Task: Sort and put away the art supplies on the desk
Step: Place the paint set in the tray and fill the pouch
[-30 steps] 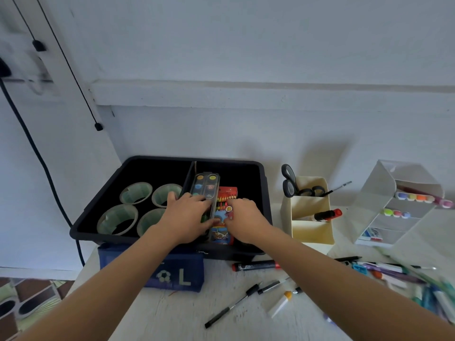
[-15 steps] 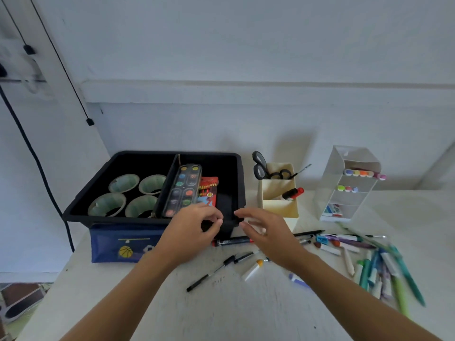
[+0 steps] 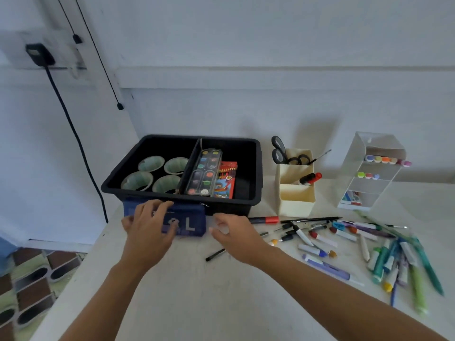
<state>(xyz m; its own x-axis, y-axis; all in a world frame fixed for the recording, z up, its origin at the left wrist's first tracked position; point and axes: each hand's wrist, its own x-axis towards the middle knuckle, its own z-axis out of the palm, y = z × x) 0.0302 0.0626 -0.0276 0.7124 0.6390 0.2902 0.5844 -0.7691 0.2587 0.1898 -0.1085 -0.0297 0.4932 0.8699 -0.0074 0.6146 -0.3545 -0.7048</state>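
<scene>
Pencil case [image 3: 190, 223] lies on the desk [image 3: 197, 303] against the front of the black bin [image 3: 257, 166]. Left hand [image 3: 147, 232] rests on it, fingers spread; right hand [image 3: 236, 238] hovers just beside its right end, loosely curled, holding nothing. Markers [image 3: 379, 257] lie scattered further right.

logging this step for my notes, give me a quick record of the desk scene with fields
left hand: fingers rest on the blue pencil case
right hand: beside the case's right end, holding nothing
black bin: four green cups left, paint palette and crayon box right
cream holder: scissors, red-capped marker
white rack: markers on upper shelves
desk: loose pens and markers at right
</scene>
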